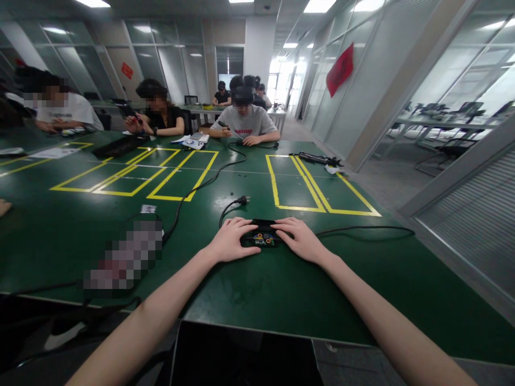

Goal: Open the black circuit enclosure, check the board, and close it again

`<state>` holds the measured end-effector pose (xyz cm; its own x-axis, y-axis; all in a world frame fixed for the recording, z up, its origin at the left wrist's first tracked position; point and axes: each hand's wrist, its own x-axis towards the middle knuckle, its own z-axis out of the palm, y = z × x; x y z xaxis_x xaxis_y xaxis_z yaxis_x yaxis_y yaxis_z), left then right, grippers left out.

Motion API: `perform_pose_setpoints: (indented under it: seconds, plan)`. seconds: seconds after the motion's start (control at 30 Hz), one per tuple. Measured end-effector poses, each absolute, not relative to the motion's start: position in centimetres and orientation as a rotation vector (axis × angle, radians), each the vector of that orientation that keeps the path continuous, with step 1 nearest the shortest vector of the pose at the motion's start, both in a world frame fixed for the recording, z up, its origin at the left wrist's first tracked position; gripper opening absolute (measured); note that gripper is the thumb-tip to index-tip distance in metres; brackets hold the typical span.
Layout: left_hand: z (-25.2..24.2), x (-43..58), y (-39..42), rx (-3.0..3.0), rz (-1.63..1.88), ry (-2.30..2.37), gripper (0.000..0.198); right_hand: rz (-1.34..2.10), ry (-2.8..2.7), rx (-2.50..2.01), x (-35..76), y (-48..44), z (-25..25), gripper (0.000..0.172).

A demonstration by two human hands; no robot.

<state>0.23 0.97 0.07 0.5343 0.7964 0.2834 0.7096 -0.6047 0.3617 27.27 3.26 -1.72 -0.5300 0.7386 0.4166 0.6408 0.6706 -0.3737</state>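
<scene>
On the green table directly in front of me lies an opened black power adapter (264, 242), its circuit board with orange ring-shaped parts exposed. A black cover piece (263, 224) is at its far side. My left hand (232, 239) grips the left end, thumb along the near side and fingers at the far edge. At the other end, my right hand (301, 239) has its fingers on the cover and the adapter's right side. A black mains plug (242, 200) lies just beyond my left hand on a curved cord. Fingertips partly hide the case ends.
A thin black cable (366, 229) runs off to the right. Left of my arm is a blurred-out object (124, 257) with black cords. Yellow tape rectangles (300, 208) mark the table. A folded black tripod-like item (317, 159) lies at far right. Several people sit across the table.
</scene>
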Motion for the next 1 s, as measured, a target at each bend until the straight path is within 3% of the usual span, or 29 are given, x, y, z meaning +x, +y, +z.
perform_pose_setpoints:
  seconds: [0.13,0.23,0.4,0.5,0.83,1.0]
  plan:
    - [-0.3,0.3,1.1,2.511,0.725,1.221,0.053,0.39,-2.157,-1.058,27.1,3.3,-1.6,0.019]
    - [-0.4,0.3,1.1,2.438,0.774,1.19,0.066,0.605,-1.968,-1.038,26.7,3.4,-1.8,0.013]
    - [-0.3,0.3,0.8,2.293,0.834,1.184,0.091,0.918,-1.704,-1.035,26.0,3.3,-2.2,0.035]
    - [-0.3,0.3,0.9,2.199,0.867,1.136,0.097,0.897,-1.684,-1.035,25.9,3.2,-2.2,0.032]
    - [0.2,-0.1,0.5,2.108,0.936,1.077,0.068,0.848,-1.773,-1.047,25.6,2.6,-1.4,0.025]
    - [0.4,0.0,0.5,2.098,0.959,1.054,0.065,0.751,-1.893,-0.982,25.5,1.7,-0.3,0.018]
